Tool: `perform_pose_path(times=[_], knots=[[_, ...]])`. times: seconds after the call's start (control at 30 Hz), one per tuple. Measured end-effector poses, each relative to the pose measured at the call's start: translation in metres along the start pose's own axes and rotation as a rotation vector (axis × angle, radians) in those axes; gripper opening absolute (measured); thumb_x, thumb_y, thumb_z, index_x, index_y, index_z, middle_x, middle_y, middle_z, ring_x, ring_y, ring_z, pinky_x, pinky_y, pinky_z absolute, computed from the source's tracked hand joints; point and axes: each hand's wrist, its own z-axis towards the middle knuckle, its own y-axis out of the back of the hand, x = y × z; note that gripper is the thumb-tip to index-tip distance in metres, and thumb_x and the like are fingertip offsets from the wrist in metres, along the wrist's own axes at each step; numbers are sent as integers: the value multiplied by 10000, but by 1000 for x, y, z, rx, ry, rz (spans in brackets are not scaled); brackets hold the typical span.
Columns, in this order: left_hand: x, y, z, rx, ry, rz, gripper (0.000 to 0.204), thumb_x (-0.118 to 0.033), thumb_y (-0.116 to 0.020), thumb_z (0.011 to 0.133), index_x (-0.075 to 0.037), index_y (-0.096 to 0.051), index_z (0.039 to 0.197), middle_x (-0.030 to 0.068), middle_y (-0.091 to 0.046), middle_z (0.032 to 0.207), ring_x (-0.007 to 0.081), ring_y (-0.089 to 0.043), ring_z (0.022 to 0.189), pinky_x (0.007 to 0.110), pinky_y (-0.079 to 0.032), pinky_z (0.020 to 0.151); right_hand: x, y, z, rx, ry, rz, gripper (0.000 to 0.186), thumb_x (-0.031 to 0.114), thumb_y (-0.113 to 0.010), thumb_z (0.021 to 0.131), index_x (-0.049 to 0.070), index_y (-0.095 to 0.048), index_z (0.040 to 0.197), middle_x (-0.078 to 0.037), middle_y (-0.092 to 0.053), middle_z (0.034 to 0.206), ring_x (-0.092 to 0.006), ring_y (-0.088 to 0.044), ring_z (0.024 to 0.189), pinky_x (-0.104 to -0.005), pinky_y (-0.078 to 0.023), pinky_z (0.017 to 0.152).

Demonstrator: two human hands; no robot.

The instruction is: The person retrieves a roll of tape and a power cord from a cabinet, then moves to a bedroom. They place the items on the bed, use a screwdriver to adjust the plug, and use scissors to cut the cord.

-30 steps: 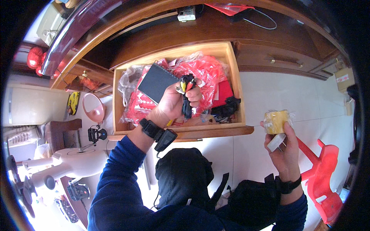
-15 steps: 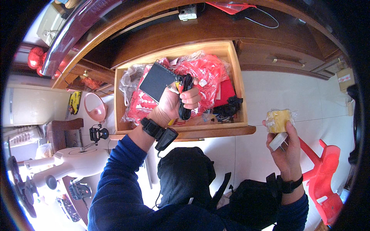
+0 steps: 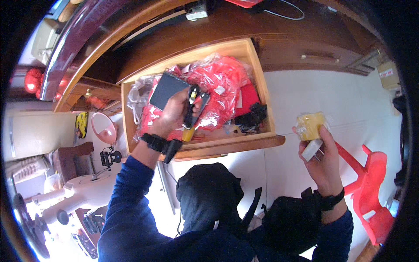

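My left hand [image 3: 175,110], over the open wooden drawer [image 3: 235,147], is closed around a coiled black cable [image 3: 189,117] with small coloured plugs. Beside it in the drawer lies a black spiral notebook [image 3: 162,92], partly behind my hand. A yellow stick-like piece [image 3: 188,134] shows just below my fingers. Out to the right of the drawer, my right hand [image 3: 324,168] grips a yellow roll [image 3: 312,125] in crinkled clear plastic, which looks like tape. A white plug adapter [image 3: 311,150] with metal prongs is in the same hand, against the fingers.
Red items in clear plastic [image 3: 220,98] fill much of the drawer, with a black bundle [image 3: 253,114] at its right. Right of my arm is a red plastic object [image 3: 371,192]. A pink-rimmed round mirror [image 3: 104,127] and a white stand [image 3: 83,187] are on the left.
My left hand has moved left and turned, with the cable still in it, and the yellow piece shows more. The right hand keeps its hold. The view has shifted slightly.
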Motion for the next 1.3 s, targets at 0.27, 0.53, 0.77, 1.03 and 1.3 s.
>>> perform_pose_path(times=[0.27, 0.53, 0.77, 1.03, 1.3], knots=[[-9, 84, 16, -46, -11, 1355, 337, -276, -597, 958, -39, -587, 1198, 110, -691, 1006, 232, -671, 841, 349, -549, 769, 2, 0, 2, -27, -18, -9, 460, 340, -680, 918, 35, -544, 1234, -99, -601, 1087, -196, -601, 913, -346, -533, 768], [-12, -31, 136, 208, -878, 1746, 370, -369, -645, 873, -82, -674, 1105, 164, -662, 1139, 353, -611, 1091, 457, -490, 939, 0, -9, 3, -58, -31, -28, 419, 333, -678, 916, 43, -569, 1197, -98, -632, 1054, -203, -631, 876, -350, -536, 735], [27, -66, 216, 605, -522, 2230, 699, -485, -841, 585, -113, -679, 1154, 122, -644, 1189, 335, -547, 1199, 453, -468, 985, 8, 3, 0, -77, 10, -60, 486, 380, -715, 875, 37, -565, 1186, -109, -613, 1023, -226, -619, 863, -357, -507, 765], [8, -71, 199, 771, -631, 2299, 773, -513, -873, 495, -105, -640, 1110, 79, -592, 1182, 337, -483, 1200, 483, -415, 1007, 13, 7, 5, -108, 31, -40, 483, 372, -706, 886, 16, -571, 1182, -111, -626, 1016, -218, -625, 830, -335, -516, 761], [-49, -72, 105, 680, -776, 2192, 592, -366, -866, 531, -108, -639, 1013, 30, -610, 1087, 265, -498, 1184, 522, -308, 1102, 21, 13, 12, -46, -4, 0, 533, 362, -709, 895, 0, -514, 1234, -118, -573, 1098, -206, -586, 955, -326, -513, 770]])
